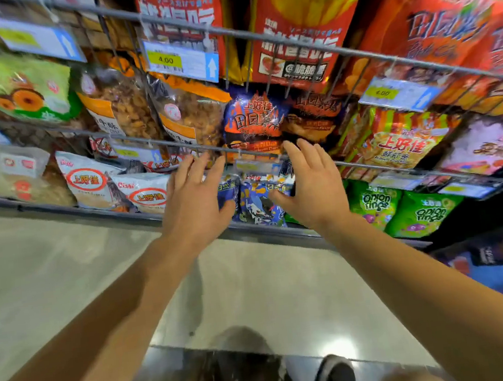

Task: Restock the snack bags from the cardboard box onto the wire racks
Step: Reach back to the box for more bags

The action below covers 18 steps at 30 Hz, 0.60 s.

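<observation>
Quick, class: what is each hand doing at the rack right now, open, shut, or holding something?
Left hand: open, fingers straight, thumb against the blue snack bags.
Right hand: open, fingers straight, flanking the same bags; holds nothing.

shop aisle | wire racks (258, 37) of snack bags (251, 121) | price tags (180, 61)

Bare forearms, no sleeves, dark shoe (334, 378) with pale edging
</observation>
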Each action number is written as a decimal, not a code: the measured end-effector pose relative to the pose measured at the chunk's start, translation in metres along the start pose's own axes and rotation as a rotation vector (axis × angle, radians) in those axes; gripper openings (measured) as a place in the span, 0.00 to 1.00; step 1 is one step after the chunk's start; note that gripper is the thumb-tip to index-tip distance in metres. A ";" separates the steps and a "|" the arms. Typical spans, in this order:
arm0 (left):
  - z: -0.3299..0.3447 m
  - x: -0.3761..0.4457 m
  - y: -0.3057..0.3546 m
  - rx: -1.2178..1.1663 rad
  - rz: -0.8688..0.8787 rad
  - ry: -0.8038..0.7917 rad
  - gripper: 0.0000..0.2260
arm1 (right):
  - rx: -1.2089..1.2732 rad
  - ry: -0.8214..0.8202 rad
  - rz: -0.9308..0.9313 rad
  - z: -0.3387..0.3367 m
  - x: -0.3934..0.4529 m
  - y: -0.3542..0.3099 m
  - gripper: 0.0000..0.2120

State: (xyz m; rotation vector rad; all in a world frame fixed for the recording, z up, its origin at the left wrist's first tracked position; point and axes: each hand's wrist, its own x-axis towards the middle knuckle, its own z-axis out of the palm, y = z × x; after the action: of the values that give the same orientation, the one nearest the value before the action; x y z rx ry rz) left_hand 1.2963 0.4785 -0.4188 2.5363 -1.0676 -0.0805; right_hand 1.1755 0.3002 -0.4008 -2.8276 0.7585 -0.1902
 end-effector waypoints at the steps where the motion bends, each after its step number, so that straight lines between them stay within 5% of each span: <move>1: -0.021 -0.012 0.010 0.012 0.004 -0.039 0.33 | -0.016 -0.050 0.005 -0.016 -0.018 -0.005 0.43; 10: -0.251 -0.103 0.153 0.007 0.129 -0.338 0.32 | 0.048 -0.386 0.172 -0.261 -0.178 -0.053 0.44; 18: -0.339 -0.184 0.299 0.000 0.284 -0.430 0.35 | 0.021 -0.291 0.324 -0.409 -0.346 -0.023 0.42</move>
State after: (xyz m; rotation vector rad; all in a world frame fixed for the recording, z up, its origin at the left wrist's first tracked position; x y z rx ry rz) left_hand 1.0308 0.5284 -0.0121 2.3939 -1.5756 -0.5665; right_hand 0.8166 0.4273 -0.0231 -2.5809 1.1142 0.2557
